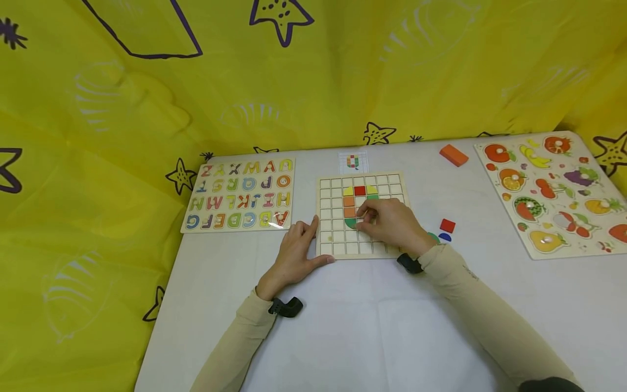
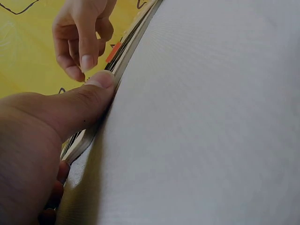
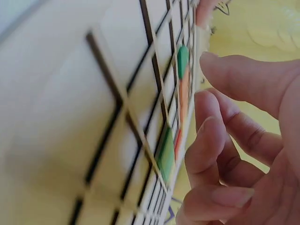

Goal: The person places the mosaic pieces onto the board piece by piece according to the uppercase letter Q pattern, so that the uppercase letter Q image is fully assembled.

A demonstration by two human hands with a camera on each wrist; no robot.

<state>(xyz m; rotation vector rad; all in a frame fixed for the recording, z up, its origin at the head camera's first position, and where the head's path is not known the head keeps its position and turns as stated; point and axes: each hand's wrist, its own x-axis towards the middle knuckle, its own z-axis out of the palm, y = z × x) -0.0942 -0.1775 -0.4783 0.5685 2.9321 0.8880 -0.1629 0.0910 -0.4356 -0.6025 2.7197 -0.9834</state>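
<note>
A wooden grid board point(image 1: 338, 249) lies on the table with colored flat pieces in its cells: a red square point(image 1: 360, 190), yellow pieces point(image 1: 348, 191), orange squares point(image 1: 349, 201) and green pieces point(image 1: 350, 223). My left hand point(image 1: 294, 256) rests at the board's near left corner, its thumb on the front edge and index finger along the left side. Above the board's middle is my right hand point(image 1: 389, 220), thumb and fingers bent. In the right wrist view a gap shows between thumb and fingers, with no piece seen there. The hand hides some cells in the head view.
A pattern card point(image 1: 352, 161) lies behind the board. To the right are a loose red square point(image 1: 447, 225), a blue half-round piece point(image 1: 444, 237) and an orange block point(image 1: 453, 155). An alphabet puzzle point(image 1: 240, 195) lies left, a fruit puzzle point(image 1: 558, 190) right.
</note>
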